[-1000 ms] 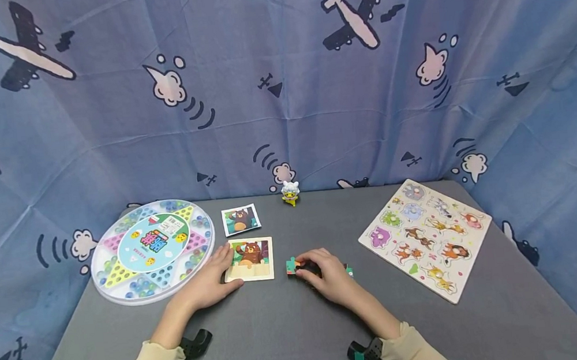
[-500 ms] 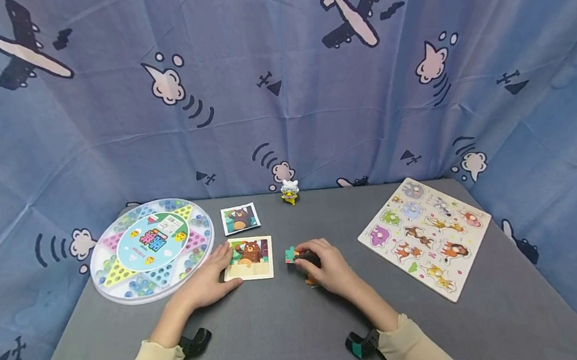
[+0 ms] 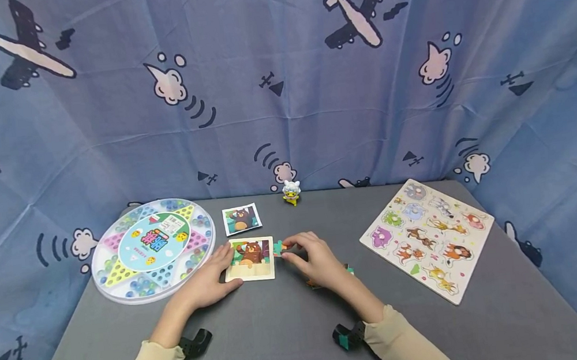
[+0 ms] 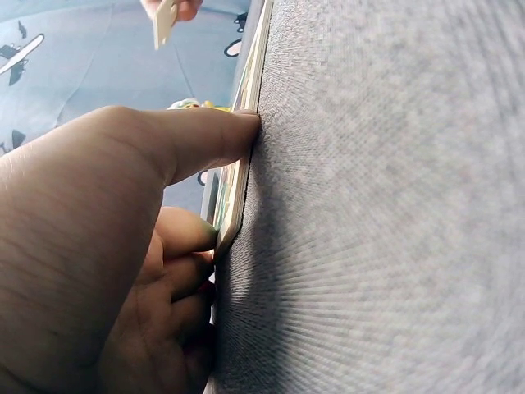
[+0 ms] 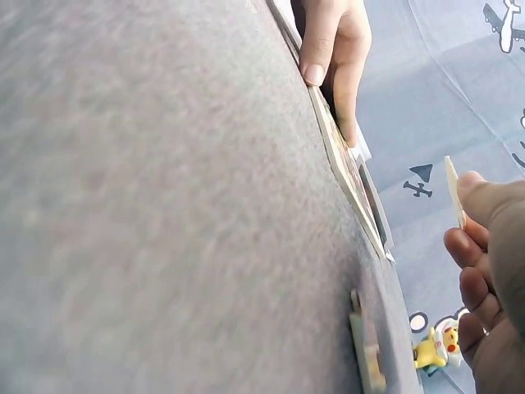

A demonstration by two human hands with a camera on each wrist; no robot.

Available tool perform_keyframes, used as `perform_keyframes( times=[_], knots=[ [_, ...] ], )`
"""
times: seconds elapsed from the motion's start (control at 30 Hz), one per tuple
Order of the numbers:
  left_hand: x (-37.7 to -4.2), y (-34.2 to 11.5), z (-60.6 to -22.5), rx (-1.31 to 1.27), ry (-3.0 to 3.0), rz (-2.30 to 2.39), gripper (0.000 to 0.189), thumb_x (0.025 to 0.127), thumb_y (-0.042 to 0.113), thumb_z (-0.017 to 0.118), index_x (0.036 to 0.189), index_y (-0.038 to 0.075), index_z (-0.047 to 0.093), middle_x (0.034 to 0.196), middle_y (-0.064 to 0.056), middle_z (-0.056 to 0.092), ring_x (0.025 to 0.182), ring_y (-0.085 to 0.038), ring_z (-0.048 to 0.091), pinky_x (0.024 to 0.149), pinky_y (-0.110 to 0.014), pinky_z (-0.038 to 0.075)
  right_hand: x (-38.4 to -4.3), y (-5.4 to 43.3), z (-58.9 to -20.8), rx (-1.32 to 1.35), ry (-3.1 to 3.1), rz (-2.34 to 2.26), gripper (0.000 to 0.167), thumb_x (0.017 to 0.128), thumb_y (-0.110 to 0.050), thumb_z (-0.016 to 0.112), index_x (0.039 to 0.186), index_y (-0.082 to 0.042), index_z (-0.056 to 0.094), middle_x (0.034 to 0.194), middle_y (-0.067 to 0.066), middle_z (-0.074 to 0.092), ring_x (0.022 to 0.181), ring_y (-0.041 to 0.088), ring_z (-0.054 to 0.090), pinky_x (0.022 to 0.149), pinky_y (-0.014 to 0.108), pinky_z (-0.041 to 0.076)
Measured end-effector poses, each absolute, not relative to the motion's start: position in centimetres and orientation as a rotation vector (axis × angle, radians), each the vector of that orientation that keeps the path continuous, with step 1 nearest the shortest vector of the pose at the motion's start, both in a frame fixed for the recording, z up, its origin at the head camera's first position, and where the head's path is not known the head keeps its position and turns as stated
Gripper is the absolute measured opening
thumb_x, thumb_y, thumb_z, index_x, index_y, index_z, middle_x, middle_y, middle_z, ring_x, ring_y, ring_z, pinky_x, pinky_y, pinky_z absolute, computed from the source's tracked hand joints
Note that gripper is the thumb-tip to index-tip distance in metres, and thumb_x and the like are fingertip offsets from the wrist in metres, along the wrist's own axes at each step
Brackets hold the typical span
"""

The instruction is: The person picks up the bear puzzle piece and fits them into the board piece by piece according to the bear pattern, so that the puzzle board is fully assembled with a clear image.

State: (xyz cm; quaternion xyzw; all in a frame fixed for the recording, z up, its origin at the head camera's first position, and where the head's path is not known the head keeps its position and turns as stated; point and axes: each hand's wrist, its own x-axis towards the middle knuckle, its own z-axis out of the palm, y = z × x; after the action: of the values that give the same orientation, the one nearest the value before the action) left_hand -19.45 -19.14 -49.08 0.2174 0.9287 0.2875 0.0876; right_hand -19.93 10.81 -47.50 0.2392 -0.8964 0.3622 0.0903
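Note:
A small square wooden jigsaw board point(image 3: 257, 271) lies on the grey table, its upper part filled with a bear picture and a bare wood strip along the bottom. My left hand point(image 3: 208, 279) rests at its left side, fingertips on the left edge and the thumb point(image 4: 205, 141) straight against the near edge. Between thumb and fingers, my right hand point(image 3: 318, 261) pinches a teal jigsaw piece point(image 3: 278, 249) just right of the board. From the right wrist, that jigsaw piece point(image 5: 454, 190) shows edge-on, raised above the table.
Loose jigsaw pieces point(image 3: 349, 269) lie partly hidden under the right forearm. Behind the board are a bear picture card point(image 3: 242, 219) and a small yellow-and-white figurine point(image 3: 291, 193). A round marble game board point(image 3: 153, 251) stands left, an animal peg puzzle point(image 3: 430, 239) right. A blue curtain point(image 3: 279, 88) hangs behind.
My right hand has lifted the teal jigsaw piece from the loose pieces and carried it left, up to the board's right side. The left hand has stayed in place.

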Motion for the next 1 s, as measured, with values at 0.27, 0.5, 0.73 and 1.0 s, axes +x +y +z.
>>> perform_keyframes(
  times=[0.27, 0.5, 0.73, 1.0],
  knots=[
    [-19.4, -19.1, -49.0, 0.653, 2.777, 0.866, 0.085, 0.100, 0.037, 0.072, 0.161, -0.009, 0.034, 0.172, -0.028, 0.023, 0.159, -0.048, 0.021, 0.128, -0.062, 0.023, -20.6, 9.3, -47.4, 0.755, -2.649, 1.087, 0.024, 0.100, -0.020, 0.077, 0.120, -0.008, 0.075, 0.112, 0.006, 0.074, 0.103, 0.023, 0.063, 0.088, 0.044, 0.057],
    [-19.3, -19.2, -49.1, 0.651, 2.780, 0.866, 0.084, 0.101, 0.038, 0.071, 0.161, -0.009, 0.034, 0.172, -0.027, 0.023, 0.159, -0.048, 0.022, 0.128, -0.062, 0.024, -21.1, 7.6, -47.6, 0.774, -2.687, 1.094, 0.027, 0.102, -0.025, 0.074, 0.123, -0.007, 0.074, 0.115, 0.007, 0.073, 0.106, 0.026, 0.063, 0.090, 0.044, 0.057],
    [-19.3, -19.1, -49.1, 0.631, 2.774, 0.865, 0.084, 0.101, 0.037, 0.071, 0.162, -0.007, 0.033, 0.173, -0.025, 0.022, 0.160, -0.046, 0.020, 0.129, -0.061, 0.023, -21.6, 5.7, -48.0, 0.776, -2.684, 1.123, 0.027, 0.102, -0.025, 0.073, 0.122, -0.006, 0.074, 0.115, 0.007, 0.074, 0.105, 0.025, 0.063, 0.089, 0.043, 0.054],
    [-19.4, -19.3, -49.3, 0.625, 2.773, 0.855, 0.084, 0.101, 0.036, 0.071, 0.162, -0.007, 0.032, 0.173, -0.024, 0.022, 0.160, -0.045, 0.020, 0.129, -0.060, 0.024, -21.8, 4.0, -48.8, 0.819, -2.658, 1.118, 0.024, 0.100, -0.023, 0.077, 0.115, -0.005, 0.076, 0.107, 0.007, 0.074, 0.099, 0.023, 0.062, 0.087, 0.039, 0.051]
  ],
)
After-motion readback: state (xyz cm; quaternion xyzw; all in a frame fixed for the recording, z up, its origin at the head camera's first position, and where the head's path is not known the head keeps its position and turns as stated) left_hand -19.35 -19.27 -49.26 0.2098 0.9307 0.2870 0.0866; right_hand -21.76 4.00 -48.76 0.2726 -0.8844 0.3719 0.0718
